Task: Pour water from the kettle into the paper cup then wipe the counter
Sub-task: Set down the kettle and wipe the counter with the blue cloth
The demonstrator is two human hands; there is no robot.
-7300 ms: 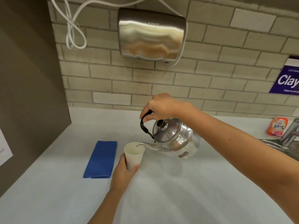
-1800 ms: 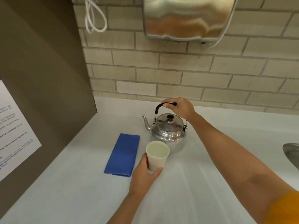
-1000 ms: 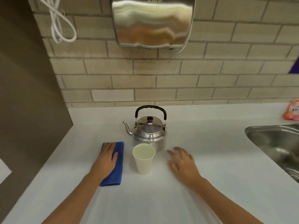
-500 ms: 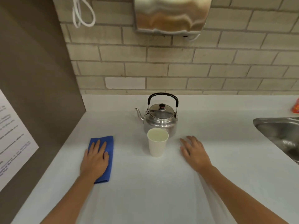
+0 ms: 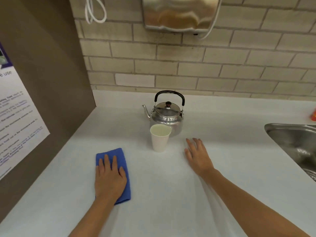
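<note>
- The cup stands upright on the bench, filled close to its rim, so the pour looks done and wiping is the step in hand.
- The kettle sits upright just behind the cup, lid on, spout to the left, handle raised; whether cup and kettle touch cannot be told from this angle.
- The left hand lies flat, palm down, on the folded blue cloth; its grip is released, fingers spread and pressing, not grasping anything.
- The right hand rests open on the bare bench, right of the cup and apart from it; its grip is released too and holds nothing.
- The cloth lies well left of the cup, near the front half of the bench, with the brown side panel further left.
- No spill is plain to see on the pale surface, so wiping well probably means covering the area around the cup and kettle, not chasing one spot.
- Keep the palm weight even over the cloth so the fold does not bunch or slide out from under the fingers.
- Sweep in steady, overlapping passes, and turn short of the cup: it is light, full and would tip at a nudge.
- The free right hand could steady or lift the cup aside if the cloth must pass beneath it.
- The sink at the right edge is a fair place to push any water toward.
</note>
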